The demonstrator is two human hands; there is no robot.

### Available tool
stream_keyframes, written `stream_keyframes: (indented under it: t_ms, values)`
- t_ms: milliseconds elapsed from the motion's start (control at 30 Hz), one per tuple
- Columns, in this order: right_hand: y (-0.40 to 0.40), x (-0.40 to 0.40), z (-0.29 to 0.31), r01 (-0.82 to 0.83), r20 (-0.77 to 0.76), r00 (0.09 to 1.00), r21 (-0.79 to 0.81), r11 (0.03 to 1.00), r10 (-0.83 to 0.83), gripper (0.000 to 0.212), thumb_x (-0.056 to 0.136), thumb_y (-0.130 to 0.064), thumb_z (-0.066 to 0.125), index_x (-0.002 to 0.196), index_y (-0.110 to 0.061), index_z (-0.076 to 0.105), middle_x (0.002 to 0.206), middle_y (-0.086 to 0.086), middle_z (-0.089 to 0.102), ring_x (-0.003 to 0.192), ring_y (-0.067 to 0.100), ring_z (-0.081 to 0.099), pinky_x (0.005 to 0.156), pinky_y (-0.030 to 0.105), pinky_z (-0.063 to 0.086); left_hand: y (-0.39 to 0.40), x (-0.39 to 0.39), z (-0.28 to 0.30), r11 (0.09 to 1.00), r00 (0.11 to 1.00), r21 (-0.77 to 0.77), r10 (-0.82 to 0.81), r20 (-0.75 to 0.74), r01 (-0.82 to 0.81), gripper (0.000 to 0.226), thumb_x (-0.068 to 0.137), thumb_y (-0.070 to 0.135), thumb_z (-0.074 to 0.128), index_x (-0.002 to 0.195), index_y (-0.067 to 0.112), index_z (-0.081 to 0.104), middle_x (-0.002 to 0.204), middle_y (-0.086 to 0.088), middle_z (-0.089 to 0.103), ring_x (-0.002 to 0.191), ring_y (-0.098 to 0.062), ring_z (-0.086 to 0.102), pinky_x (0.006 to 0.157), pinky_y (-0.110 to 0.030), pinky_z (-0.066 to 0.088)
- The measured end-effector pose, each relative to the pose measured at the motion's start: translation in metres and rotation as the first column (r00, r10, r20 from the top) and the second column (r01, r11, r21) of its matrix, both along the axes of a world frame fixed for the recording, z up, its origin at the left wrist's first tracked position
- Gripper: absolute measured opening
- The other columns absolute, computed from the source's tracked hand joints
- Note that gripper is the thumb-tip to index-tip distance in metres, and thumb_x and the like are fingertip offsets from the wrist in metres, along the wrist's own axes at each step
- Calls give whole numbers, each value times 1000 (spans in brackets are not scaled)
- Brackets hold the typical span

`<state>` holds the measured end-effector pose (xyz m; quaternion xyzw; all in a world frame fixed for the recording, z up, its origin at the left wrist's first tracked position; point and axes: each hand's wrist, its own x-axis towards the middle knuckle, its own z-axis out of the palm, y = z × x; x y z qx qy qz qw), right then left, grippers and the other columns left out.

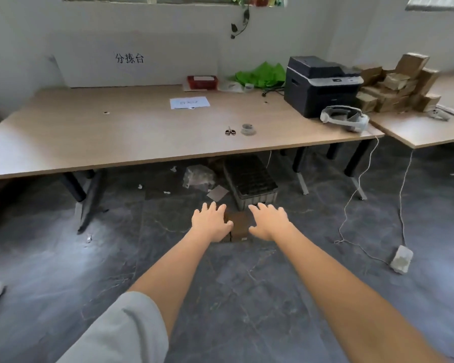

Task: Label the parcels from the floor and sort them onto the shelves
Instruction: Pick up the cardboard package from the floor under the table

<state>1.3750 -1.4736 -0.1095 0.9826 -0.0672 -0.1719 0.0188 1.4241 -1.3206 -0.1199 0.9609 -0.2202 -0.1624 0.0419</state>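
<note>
A small brown cardboard parcel (239, 226) lies on the dark floor in front of the table. My left hand (210, 221) hovers over its left side with fingers spread, covering that edge. My right hand (269, 220) is at its right side, fingers also spread. Whether either hand touches the parcel I cannot tell. A sheet of white labels (189, 102) lies on the wooden table (95, 137). Several more brown parcels (396, 86) are stacked at the far right of the table.
A black printer (320, 83), a white headset (345, 118), scissors (230, 131) and a tape roll (248, 129) sit on the table. Under it stand a dark crate (249, 179) and a plastic bag (198, 176). A cable and power adapter (401, 258) lie right.
</note>
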Motion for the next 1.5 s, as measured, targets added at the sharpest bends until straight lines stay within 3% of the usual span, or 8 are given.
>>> stream_keyframes:
  t_ms: [433,733,867,967,1067,1267,1400,1500]
  values:
    - [-81,263,-66,-59,-108,992,30,998,62,67,91,-37,44,150,-18,18,153,11,30,137,34,34,109,50,31,-75,254,-73,996,992,71,62,-107,-55,64,97,49,29,153,24,14,162,-8,10,150,-32,5,121,-49,11]
    - [-110,421,-146,42,-261,965,253,967,26,68,92,-36,45,151,-19,16,155,8,29,138,30,34,104,46,40,-109,402,-158,990,956,83,132,-261,-114,64,97,48,27,153,23,12,162,-7,11,150,-30,6,121,-46,14]
    - [-115,472,-243,158,-296,954,379,912,-42,65,93,-32,45,150,-17,20,152,9,33,137,30,37,105,45,38,-118,442,-250,980,927,106,196,-319,-170,63,96,45,29,153,22,14,161,-8,16,149,-30,12,119,-46,18]
    - [-115,500,-352,296,-359,925,477,827,-124,58,91,-28,44,145,-12,32,144,14,44,128,33,47,103,41,43,-127,463,-340,956,861,50,282,-423,-289,61,96,42,33,152,21,20,156,-11,28,143,-31,29,113,-44,31]
    - [-114,514,-465,442,-443,872,527,726,-209,50,91,-23,40,141,-14,41,142,12,49,125,31,51,103,37,44,-136,479,-436,885,738,-54,350,-578,-462,57,99,36,34,152,20,20,158,-9,26,142,-29,33,111,-36,33]
    - [-114,546,-645,549,-450,830,556,625,-329,44,92,-5,34,134,-7,47,132,20,56,118,35,55,95,38,48,-150,520,-633,765,637,-105,441,-632,-635,46,98,23,40,143,10,39,147,-18,43,134,-31,42,105,-34,35]
    - [-112,572,-739,538,-413,840,544,643,-353,45,95,-11,36,139,-3,41,139,20,50,127,33,50,98,35,43,-165,547,-741,673,565,-126,487,-666,-729,51,95,25,45,143,9,40,150,-18,40,137,-32,40,112,-37,34]
    - [-110,587,-784,506,-388,857,505,699,-340,54,97,-19,36,146,1,26,146,23,39,134,36,40,109,40,37,-177,566,-798,659,566,-133,504,-653,-740,52,94,26,46,141,3,43,145,-22,45,132,-35,45,108,-39,39]
